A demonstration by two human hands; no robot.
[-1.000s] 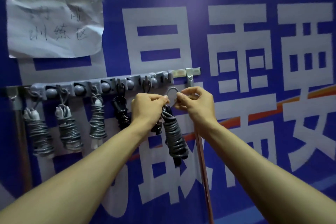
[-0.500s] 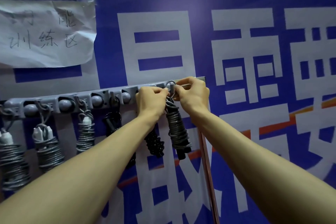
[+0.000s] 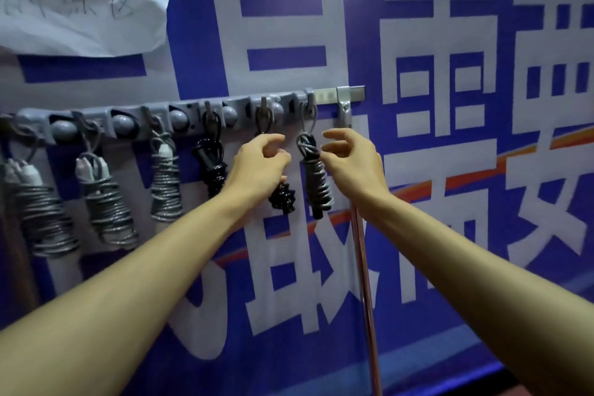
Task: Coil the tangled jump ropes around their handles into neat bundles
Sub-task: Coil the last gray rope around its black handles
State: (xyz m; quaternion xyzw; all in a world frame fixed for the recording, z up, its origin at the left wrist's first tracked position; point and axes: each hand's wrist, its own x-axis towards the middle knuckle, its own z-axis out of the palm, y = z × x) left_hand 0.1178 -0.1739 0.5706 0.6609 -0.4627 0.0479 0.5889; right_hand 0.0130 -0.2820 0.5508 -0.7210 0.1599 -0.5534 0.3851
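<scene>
A grey hook rail [image 3: 154,120] runs across the blue banner wall. Several coiled jump rope bundles hang from its hooks. The rightmost one, a grey rope wound on black handles [image 3: 316,177], hangs by its loop from a hook. My left hand [image 3: 257,164] hovers just left of it with loosely curled fingers, holding nothing, and partly hides a black bundle [image 3: 282,199]. My right hand [image 3: 352,161] is just right of the grey bundle, fingers relaxed, apart from it. Further left hang a black bundle [image 3: 210,164] and three grey bundles with white handles [image 3: 165,183].
A thin reddish pole [image 3: 364,292] stands upright against the wall below my right hand. A crumpled white paper notice [image 3: 80,0] is taped at the upper left. An empty metal hook [image 3: 344,104] sits at the rail's right end.
Both hands let go of the grey bundle's loop, which now hangs on the hook, and drew back down to either side. The camera moved closer.
</scene>
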